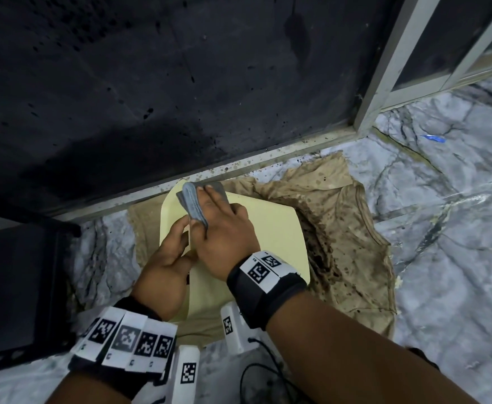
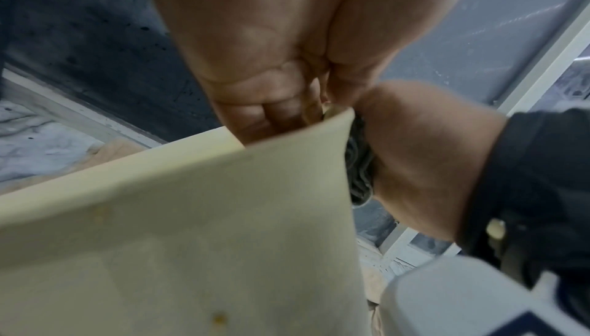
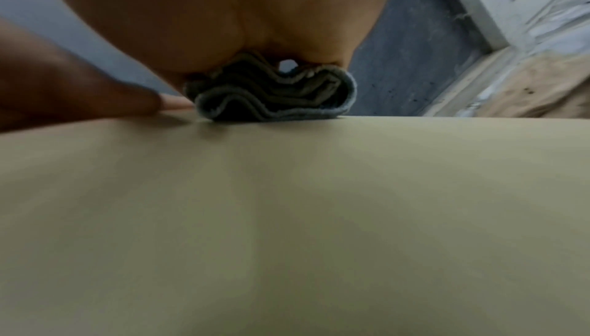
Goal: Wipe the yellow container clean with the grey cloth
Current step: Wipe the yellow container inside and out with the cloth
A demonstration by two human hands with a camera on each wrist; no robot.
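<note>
A pale yellow container lies on a stained brown rag, a broad flat face turned up. My right hand lays straight fingers over a folded grey cloth near the container's far left corner, the thumb squeezing the cloth's side. The right wrist view shows the bunched cloth pressed between my palm and the yellow face. My left hand grips the container's left edge. In the left wrist view its fingers curl behind the yellow wall, beside the cloth.
The stained brown rag spreads over a marbled grey floor. A dark spattered wall stands just beyond the container. A black stand is close on the left, a pale metal frame at upper right. A black cable trails near me.
</note>
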